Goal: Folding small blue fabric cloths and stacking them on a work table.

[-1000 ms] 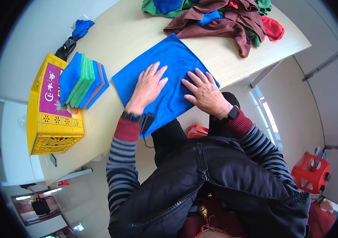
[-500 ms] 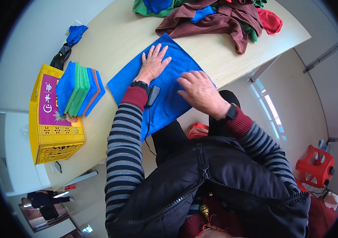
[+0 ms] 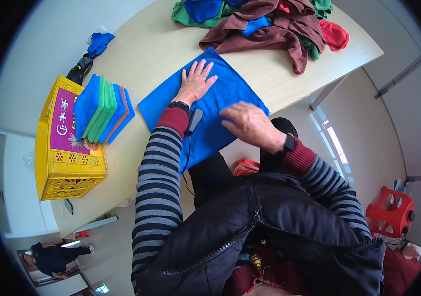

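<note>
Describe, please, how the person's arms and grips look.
The striped grey and black sleeves end in dark red cuffs. The left grip and right grip are ungloved hands with black wristbands; a black box with thin cable sits by the left one.

Compared with a second ago, the left hand (image 3: 195, 85) is lying farther up the blue towel (image 3: 234, 86), nearer its far corner, and the striped left sleeve (image 3: 158, 172) is stretching longer behind it. The small black box (image 3: 195, 120) at that wrist is moving inward over the cloth, its cable (image 3: 188, 150) now trailing across it. The right hand's spread fingers are drawing together and curling, the right hand (image 3: 254, 126) pulling nearer the body. Central creases are smoothing out. A dark-clothed person (image 3: 55, 259) is coming into view in the background.
</note>
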`<state>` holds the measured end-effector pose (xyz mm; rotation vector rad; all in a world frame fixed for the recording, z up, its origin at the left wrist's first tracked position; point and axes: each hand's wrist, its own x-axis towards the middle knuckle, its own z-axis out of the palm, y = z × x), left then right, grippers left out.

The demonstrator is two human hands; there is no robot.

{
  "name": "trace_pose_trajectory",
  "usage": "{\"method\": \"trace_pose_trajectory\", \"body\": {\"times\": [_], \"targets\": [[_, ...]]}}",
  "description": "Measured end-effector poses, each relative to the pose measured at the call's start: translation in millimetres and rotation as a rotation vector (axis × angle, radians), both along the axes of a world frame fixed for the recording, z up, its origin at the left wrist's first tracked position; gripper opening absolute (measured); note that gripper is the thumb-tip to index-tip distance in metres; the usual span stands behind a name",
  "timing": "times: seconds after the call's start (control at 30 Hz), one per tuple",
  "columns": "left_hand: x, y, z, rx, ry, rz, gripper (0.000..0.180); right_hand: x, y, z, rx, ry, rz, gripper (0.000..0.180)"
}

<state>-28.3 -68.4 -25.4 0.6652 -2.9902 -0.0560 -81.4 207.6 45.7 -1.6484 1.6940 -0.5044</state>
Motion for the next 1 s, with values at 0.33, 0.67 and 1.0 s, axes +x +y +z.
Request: {"method": "trace_pose_trajectory", "body": {"times": [0.33, 0.67, 1.0], "targets": [[51.5, 75.3, 10.7, 0.008, -0.04, -0.036, 0.068, -4.4, -15.7, -70.6, -0.49, 0.605, -0.327, 0.058], [240.4, 147.6, 15.1, 0.027, 0.081, 0.318, 0.062, -4.0, -22.6, -65.1, -0.518, 0.65, -0.298, 0.059], [198.3, 148.0, 17.7, -0.021, 0.209, 0.335, 0.059, 62.7, -50.8, -59.0, -0.522, 0.638, -0.134, 0.06]]}}
